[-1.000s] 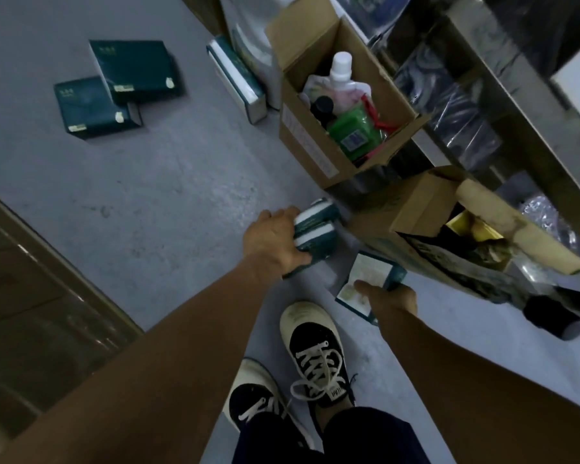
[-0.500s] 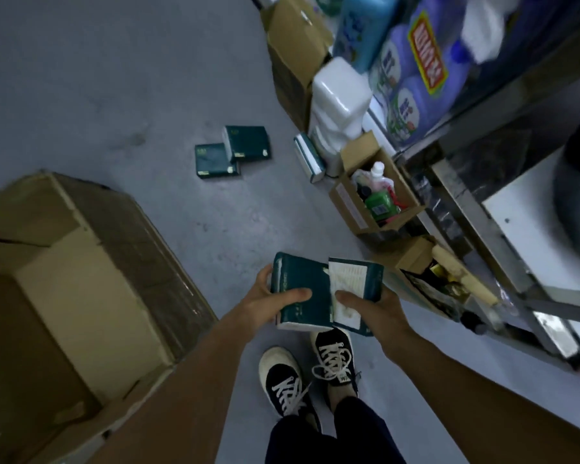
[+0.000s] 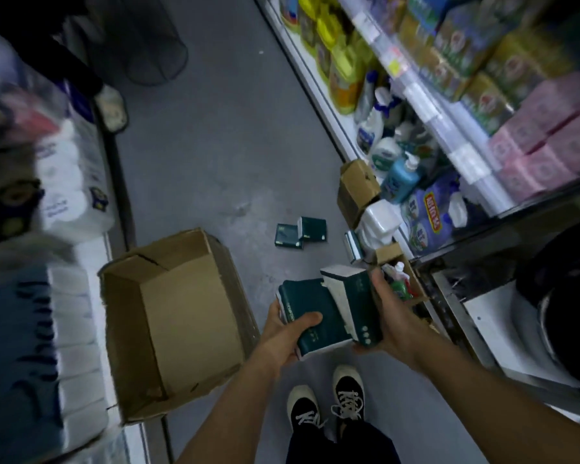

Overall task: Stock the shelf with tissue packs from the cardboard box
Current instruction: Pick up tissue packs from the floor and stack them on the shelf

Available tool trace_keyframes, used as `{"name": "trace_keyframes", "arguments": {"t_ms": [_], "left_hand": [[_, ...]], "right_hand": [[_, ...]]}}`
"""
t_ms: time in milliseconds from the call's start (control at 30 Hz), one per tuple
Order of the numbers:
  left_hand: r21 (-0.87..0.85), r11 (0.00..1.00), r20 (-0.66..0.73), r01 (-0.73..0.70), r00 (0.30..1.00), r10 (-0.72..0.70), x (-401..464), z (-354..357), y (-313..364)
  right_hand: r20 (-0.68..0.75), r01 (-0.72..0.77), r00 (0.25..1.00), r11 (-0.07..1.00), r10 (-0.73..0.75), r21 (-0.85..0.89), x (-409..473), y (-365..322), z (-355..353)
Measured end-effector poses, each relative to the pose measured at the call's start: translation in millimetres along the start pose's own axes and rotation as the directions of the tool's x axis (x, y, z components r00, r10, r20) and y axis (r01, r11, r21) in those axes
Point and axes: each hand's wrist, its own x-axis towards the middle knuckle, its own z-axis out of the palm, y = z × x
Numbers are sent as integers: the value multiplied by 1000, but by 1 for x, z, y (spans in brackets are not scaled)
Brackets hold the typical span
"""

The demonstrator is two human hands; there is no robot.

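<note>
Tissue packs (image 3: 318,316) higher now, both hands' grip unchanged, shelf (image 3: 426,105) newly visible.

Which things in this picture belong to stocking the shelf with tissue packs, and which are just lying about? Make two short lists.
Part of the job:
left hand gripping a green tissue pack
right hand gripping a second tissue pack
open cardboard box
two tissue packs on the floor
shelf

Just lying about:
small box of bottles
blue pump bottle
wire bin

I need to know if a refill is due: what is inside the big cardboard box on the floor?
The cardboard box shows only bare brown walls and bottom; no tissue packs are visible inside. Its near corner is hidden by a flap.
</note>
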Motion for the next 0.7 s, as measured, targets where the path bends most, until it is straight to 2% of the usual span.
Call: {"name": "trace_keyframes", "arguments": {"t_ms": [233,300,400,533,700], "left_hand": [[-92,977,1,-193,981,194,-99,-7,62],[-107,961,-17,-257,966,257,-129,-10,78],[-128,927,-77,-352,936,344,-170,-15,95],[-188,871,-174,-455,888,426,-225,-27,114],[-189,809,-292,-557,818,495,-267,-35,126]], "right_hand": [[137,79,989,987,-59,-143,-73,-52,37],[172,136,979,981,-112,-135,-94,-69,51],[150,278,954,954,-261,-110,-119,-96,70],[198,457,885,868,-421,-194,-159,-136,100],[316,559,821,781,-475,-278,-193,-168,130]]}}
